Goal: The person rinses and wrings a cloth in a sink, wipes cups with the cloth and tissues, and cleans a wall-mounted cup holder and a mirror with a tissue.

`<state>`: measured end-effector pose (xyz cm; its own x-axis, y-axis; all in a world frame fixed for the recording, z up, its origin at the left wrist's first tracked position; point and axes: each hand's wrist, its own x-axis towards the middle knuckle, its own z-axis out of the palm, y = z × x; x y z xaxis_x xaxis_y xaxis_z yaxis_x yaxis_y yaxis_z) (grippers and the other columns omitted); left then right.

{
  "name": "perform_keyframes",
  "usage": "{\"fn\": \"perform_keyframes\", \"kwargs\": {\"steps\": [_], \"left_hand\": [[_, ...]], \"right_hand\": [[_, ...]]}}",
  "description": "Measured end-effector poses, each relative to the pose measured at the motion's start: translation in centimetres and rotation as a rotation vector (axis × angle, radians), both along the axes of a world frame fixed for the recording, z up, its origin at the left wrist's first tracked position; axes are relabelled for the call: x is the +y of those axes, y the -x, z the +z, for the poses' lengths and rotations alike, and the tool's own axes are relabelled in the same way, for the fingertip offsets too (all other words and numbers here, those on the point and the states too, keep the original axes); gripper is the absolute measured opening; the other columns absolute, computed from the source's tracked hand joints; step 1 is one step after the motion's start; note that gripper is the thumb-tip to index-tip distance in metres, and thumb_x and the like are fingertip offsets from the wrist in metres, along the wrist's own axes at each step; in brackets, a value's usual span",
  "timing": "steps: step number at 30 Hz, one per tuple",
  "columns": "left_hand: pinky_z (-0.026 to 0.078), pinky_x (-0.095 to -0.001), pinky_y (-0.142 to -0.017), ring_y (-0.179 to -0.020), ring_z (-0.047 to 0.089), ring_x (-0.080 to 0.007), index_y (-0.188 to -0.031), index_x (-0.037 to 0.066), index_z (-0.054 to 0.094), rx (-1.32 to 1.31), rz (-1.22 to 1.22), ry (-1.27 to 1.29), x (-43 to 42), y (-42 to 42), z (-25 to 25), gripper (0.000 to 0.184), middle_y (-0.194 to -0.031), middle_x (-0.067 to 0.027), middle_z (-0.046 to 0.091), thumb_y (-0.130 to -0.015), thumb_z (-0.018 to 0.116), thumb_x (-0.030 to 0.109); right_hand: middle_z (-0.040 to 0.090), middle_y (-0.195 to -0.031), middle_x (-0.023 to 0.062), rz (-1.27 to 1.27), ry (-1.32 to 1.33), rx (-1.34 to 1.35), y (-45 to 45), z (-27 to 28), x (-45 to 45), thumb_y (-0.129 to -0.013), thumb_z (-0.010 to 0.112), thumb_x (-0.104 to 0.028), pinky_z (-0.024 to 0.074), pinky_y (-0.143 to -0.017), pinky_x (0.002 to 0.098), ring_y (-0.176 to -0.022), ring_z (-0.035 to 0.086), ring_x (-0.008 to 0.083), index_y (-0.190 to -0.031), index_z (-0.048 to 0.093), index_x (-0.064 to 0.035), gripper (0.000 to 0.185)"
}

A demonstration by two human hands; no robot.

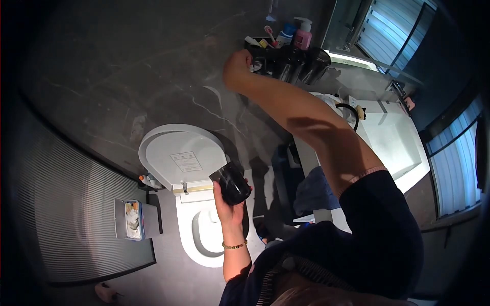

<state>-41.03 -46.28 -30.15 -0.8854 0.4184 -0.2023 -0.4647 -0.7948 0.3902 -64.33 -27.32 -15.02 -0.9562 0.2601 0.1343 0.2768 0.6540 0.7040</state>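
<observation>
My left hand [228,205] is wrapped around a glossy black cup [232,184], tilted in front of the raised toilet lid. A beaded bracelet [235,246] circles that wrist. My right arm stretches up to a black wall rack [267,54], where my right hand [238,70] curls in at the rack's left end. Its fingertips are mostly turned away, and something small and whitish shows beside them; what they hold is unclear. Close to this hand are a pink-and-white toothbrush [270,34], a pink pump bottle [302,36], a blue-capped container [287,31] and dark cups [315,64] below the rack.
Below my left hand stands an open toilet [188,239]. A white washbasin [398,145] with a black tap [396,89] is at right. A blue towel [317,193] hangs under the counter. At lower left are a bin [144,222] and a ribbed glass panel [87,204].
</observation>
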Motion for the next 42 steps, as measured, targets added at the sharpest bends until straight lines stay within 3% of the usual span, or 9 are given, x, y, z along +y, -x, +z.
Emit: {"fn": "perform_keyframes", "kwargs": {"steps": [3,7,10,12,19,24,32,38,42], "left_hand": [[0.056,-0.0393,-0.066,-0.084,0.065,-0.0273,-0.12,0.003,0.048,0.005,0.009,-0.011,0.1,0.4,0.1,0.055,-0.101,-0.0155,0.062,-0.088,0.052,0.047],[0.056,-0.0392,-0.067,-0.083,0.065,-0.0273,-0.121,0.003,0.047,-0.023,0.004,0.038,1.0,0.8,0.2,0.055,-0.101,-0.0153,0.062,-0.088,0.053,0.047],[0.056,-0.039,-0.067,-0.083,0.065,-0.0272,-0.121,0.003,0.047,-0.019,-0.03,0.025,1.8,1.3,0.2,0.055,-0.101,-0.0152,0.062,-0.088,0.053,0.046],[0.057,-0.0388,-0.067,-0.083,0.066,-0.027,-0.121,0.002,0.047,-0.017,-0.05,0.011,2.2,1.5,0.3,0.055,-0.1,-0.0151,0.062,-0.088,0.053,0.046],[0.056,-0.0378,-0.068,-0.083,0.065,-0.0266,-0.12,0.002,0.047,-0.007,-0.041,0.021,2.1,1.4,0.5,0.053,-0.099,-0.0147,0.062,-0.088,0.055,0.043],[0.057,-0.0359,-0.068,-0.083,0.065,-0.0265,-0.12,0.002,0.047,-0.066,-0.018,0.036,1.9,0.7,-0.2,0.05,-0.1,-0.0139,0.061,-0.088,0.056,0.039],[0.057,-0.0347,-0.065,-0.079,0.066,-0.025,-0.118,0.0,0.047,-0.071,-0.011,0.063,2.8,0.7,0.1,0.053,-0.094,-0.014,0.063,-0.088,0.056,0.042],[0.057,-0.035,-0.066,-0.08,0.066,-0.0249,-0.118,0.0,0.047,-0.093,0.007,0.077,3.4,0.9,0.0,0.052,-0.095,-0.014,0.062,-0.087,0.056,0.041],[0.057,-0.035,-0.066,-0.081,0.066,-0.0246,-0.118,-0.001,0.048,-0.063,0.016,0.092,3.9,0.9,0.1,0.052,-0.096,-0.0144,0.062,-0.087,0.056,0.041]], "right_hand": [[0.06,-0.068,0.0063,-0.113,0.111,0.011,0.6,1.0,0.0,-0.074,0.054,-0.013,0.0309,-0.048,0.0389,-0.061,0.048,0.0233,-0.071,0.065,-0.0101,0.012],[0.056,-0.067,0.0059,0.047,0.271,0.054,-1.3,2.0,0.1,-0.073,0.056,-0.016,0.029,-0.05,0.0387,-0.06,0.042,0.0227,-0.072,0.062,-0.0108,0.008],[0.061,-0.069,0.0088,0.155,0.234,0.055,-3.4,1.6,0.2,-0.074,0.056,-0.015,0.0345,-0.05,0.0403,-0.06,0.05,0.0249,-0.073,0.065,-0.0094,0.011],[0.062,-0.07,0.0095,0.571,0.481,0.187,-4.6,1.1,0.6,-0.073,0.055,-0.014,0.0408,-0.049,0.0433,-0.061,0.056,0.0277,-0.075,0.063,-0.0083,0.01],[0.061,-0.071,0.0143,0.699,0.4,0.144,-10.6,6.7,2.7,-0.075,0.054,-0.009,0.0472,-0.055,0.0403,-0.063,0.059,0.0308,-0.087,0.058,-0.0039,0.014],[0.062,-0.071,0.0174,0.666,0.156,0.153,-11.5,10.7,6.8,-0.073,0.055,-0.008,0.0467,-0.057,0.0411,-0.06,0.059,0.0336,-0.071,0.063,-0.0021,0.009],[0.063,-0.07,0.0167,0.738,0.028,0.303,-9.7,8.8,8.2,-0.071,0.057,-0.005,0.0463,-0.058,0.0421,-0.058,0.057,0.0331,-0.069,0.062,-0.0024,0.006],[0.062,-0.069,0.0165,0.784,0.145,0.187,-9.7,7.9,8.9,-0.069,0.058,-0.003,0.0465,-0.061,0.0416,-0.059,0.057,0.0332,-0.067,0.061,-0.0018,0.003],[0.062,-0.071,0.0171,0.921,0.127,0.337,-8.6,7.3,9.4,-0.069,0.059,-0.002,0.0465,-0.062,0.0404,-0.06,0.057,0.0332,-0.068,0.059,-0.0014,0.001]]}}
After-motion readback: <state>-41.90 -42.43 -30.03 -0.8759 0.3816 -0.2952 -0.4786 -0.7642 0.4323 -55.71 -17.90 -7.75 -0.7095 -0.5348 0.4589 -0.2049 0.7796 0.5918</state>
